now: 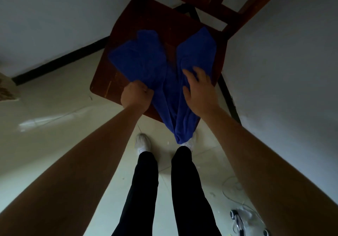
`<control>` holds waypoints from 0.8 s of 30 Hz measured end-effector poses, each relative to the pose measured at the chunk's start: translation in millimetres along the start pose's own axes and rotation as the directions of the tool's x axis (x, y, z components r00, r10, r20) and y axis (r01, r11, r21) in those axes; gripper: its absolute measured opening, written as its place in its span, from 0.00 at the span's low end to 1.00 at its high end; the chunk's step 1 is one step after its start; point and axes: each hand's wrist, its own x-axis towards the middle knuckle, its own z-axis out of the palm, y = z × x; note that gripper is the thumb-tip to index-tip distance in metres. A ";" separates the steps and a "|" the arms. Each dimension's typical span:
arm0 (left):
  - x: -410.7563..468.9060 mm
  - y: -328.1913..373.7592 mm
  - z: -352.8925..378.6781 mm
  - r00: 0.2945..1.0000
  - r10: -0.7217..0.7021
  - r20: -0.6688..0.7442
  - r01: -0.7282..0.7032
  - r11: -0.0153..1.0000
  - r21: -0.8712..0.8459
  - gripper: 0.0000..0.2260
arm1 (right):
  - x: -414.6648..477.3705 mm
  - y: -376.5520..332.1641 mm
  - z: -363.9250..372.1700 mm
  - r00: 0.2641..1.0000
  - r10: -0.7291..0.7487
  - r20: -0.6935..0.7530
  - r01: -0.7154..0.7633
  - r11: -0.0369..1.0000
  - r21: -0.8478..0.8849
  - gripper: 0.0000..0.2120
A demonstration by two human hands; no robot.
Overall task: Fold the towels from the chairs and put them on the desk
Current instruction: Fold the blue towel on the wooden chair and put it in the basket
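A blue towel [146, 62] lies rumpled across the seat of a dark wooden chair [157, 19], spread in two lobes, with its near end hanging over the seat's front edge toward the floor. My left hand [136, 94] grips the towel's left part at the front edge of the seat, fingers curled into the cloth. Over the towel's right part, my right hand [198, 87] has its fingers spread and rests on or just above the cloth. The desk is out of view.
The chair stands in a corner between two white walls with a black baseboard [60, 62]. My legs and white shoes [142, 142] are on the pale tiled floor just before it. A wheeled base [239, 221] and a cable lie at lower right.
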 end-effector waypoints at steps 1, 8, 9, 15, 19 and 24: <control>-1.6 -5.6 -3.9 1.000 -0.012 0.003 0.012 1.000 -0.015 0.06 | 10.5 -0.1 0.6 0.999 -0.033 0.038 0.036 0.997 -0.069 0.27; 11.2 -56.4 -28.8 0.989 -0.139 0.046 0.138 0.990 0.012 0.17 | 4.5 -7.0 12.1 0.969 -0.042 0.242 0.103 0.963 -0.249 0.24; 13.6 -53.3 -29.6 0.982 -0.190 -0.003 0.190 0.980 -0.059 0.17 | 0.1 -9.2 13.9 0.967 -0.034 0.252 0.100 0.962 -0.255 0.24; 23.4 -11.0 -29.2 0.999 -0.016 -0.035 0.005 0.956 -0.293 0.27 | -15.2 -9.0 19.6 0.965 0.024 0.261 0.060 0.949 -0.311 0.24; 11.0 -7.7 -30.6 0.995 0.041 -0.092 -0.066 0.953 -0.297 0.24 | -16.4 -12.8 16.6 0.968 0.170 0.186 -0.106 0.945 -0.311 0.20; -6.5 -56.1 -33.6 0.980 -0.159 -0.117 0.107 0.926 -0.362 0.16 | -1.8 -23.5 7.2 0.956 0.233 0.180 -0.165 0.929 -0.331 0.17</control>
